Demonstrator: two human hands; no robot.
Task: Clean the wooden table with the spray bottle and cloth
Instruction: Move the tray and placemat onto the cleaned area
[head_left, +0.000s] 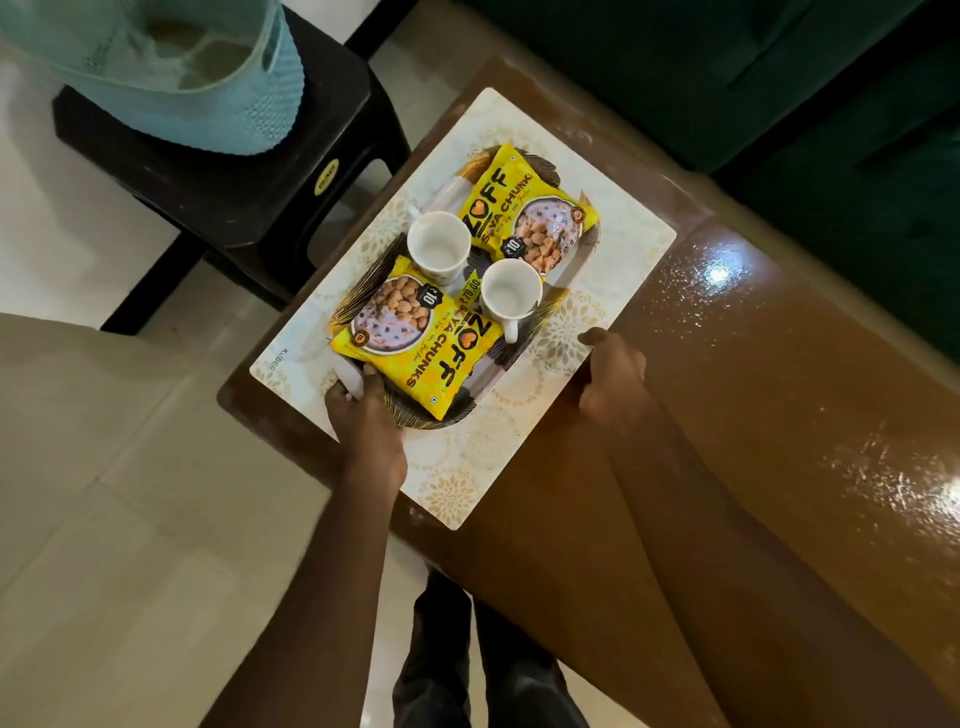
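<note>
Tray (441, 423), loaded with cups (435, 244) and snack packets (415, 332), is gripped at its near end by the left hand (363, 410). The placemat (467, 478) edge is pinched by the right hand (613, 371) (presumably to clear the wooden table (727, 415) for wiping). Spray bottle and cloth are not in view.

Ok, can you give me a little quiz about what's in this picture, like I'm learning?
1. How many white cups stand on the tray?
2. True or false: the yellow packets lie on the floor.
3. What sits on the black stool? A spray bottle, B teal basket, C cloth.
Key: 1 two; 2 false, they lie on the tray; 3 B.
</note>
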